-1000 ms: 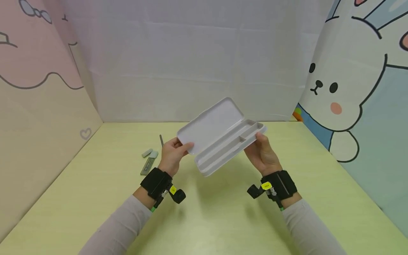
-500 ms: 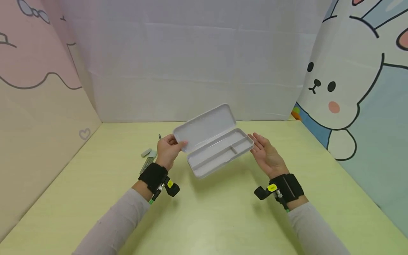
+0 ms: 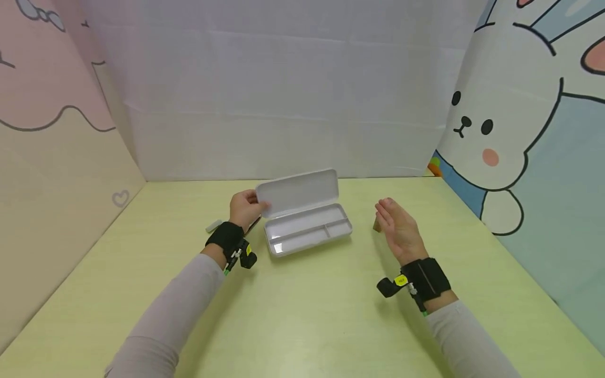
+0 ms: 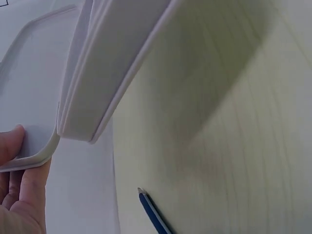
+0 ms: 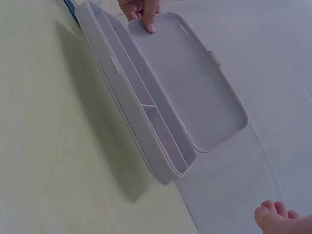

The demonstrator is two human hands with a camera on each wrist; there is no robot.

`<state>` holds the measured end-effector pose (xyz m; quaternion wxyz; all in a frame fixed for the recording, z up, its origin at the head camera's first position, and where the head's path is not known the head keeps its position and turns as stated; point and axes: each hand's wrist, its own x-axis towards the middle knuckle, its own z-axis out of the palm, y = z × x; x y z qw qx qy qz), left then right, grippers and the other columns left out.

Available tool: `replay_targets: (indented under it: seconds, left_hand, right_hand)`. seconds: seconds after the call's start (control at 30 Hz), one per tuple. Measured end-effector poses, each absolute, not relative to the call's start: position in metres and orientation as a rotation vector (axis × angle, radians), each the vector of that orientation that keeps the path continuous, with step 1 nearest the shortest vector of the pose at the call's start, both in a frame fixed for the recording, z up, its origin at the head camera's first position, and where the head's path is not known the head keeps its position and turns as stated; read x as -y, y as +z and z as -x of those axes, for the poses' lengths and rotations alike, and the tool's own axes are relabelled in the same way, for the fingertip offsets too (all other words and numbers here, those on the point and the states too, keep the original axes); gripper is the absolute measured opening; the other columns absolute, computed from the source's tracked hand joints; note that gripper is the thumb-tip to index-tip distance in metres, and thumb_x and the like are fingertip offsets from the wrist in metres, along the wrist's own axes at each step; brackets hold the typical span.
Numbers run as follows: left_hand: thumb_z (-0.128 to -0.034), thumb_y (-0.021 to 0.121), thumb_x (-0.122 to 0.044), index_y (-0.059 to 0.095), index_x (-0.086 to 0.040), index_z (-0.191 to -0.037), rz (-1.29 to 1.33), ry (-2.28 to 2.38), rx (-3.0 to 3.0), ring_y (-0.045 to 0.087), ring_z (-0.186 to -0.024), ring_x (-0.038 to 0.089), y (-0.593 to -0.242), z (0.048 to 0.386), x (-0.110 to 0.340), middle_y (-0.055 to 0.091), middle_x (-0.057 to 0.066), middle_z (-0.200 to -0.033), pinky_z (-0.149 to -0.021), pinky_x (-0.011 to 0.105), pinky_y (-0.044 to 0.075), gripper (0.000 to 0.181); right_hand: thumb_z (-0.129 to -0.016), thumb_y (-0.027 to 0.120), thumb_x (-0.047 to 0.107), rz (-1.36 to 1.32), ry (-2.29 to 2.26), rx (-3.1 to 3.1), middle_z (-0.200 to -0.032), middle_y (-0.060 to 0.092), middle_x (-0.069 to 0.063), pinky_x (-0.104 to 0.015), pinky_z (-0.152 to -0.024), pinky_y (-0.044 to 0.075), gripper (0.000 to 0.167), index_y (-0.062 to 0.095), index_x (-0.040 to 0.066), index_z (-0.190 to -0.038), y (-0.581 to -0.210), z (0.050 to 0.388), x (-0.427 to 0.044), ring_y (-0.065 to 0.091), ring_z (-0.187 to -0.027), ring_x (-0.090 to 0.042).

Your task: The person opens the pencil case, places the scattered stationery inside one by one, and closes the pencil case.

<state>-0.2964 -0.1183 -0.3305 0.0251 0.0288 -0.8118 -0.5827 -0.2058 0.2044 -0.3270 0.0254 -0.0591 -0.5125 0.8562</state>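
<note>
A white case (image 3: pixel 307 231) with its lid (image 3: pixel 300 193) raised shows an inside divided into compartments. My left hand (image 3: pixel 246 210) pinches the lid at its left end, thumb on the inner face, as the left wrist view also shows. In the right wrist view the case (image 5: pixel 131 92) casts a shadow on the table beneath it. My right hand (image 3: pixel 400 231) is off to the right of the case, fingers extended and touching nothing.
A pale eraser-like piece (image 3: pixel 214 226) lies beside my left wrist. A dark blue pen (image 4: pixel 153 212) is on the table, and a small brown object (image 3: pixel 376 226) stands partly behind my right fingers. A white sheet (image 3: pixel 283 105) hangs behind the table (image 3: pixel 307 320).
The case has come down toward the table and turned more level, with my left hand on its lid throughout. My right hand has let go of its right end, and the brown object has come into view.
</note>
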Motion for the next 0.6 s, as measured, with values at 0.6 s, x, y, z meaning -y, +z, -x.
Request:
replay_targets:
  seconds: [0.6]
  left_hand:
    - [-0.0877,0.066,-0.007,0.061,0.004,-0.123,-0.015,-1.655,2.647,0.060,-0.112,0.036,-0.351,0.324,0.119,0.063,0.027,-0.121,-0.096,0.042,0.050,0.037]
  right_hand:
    - [-0.093,0.062,0.022,0.318,2.373,1.708,-0.157,0.030,-0.013,-0.026,-0.114,0.032,0.069,0.029,0.002,-0.150,-0.337,0.211,-0.203,0.040,-0.141,-0.023]
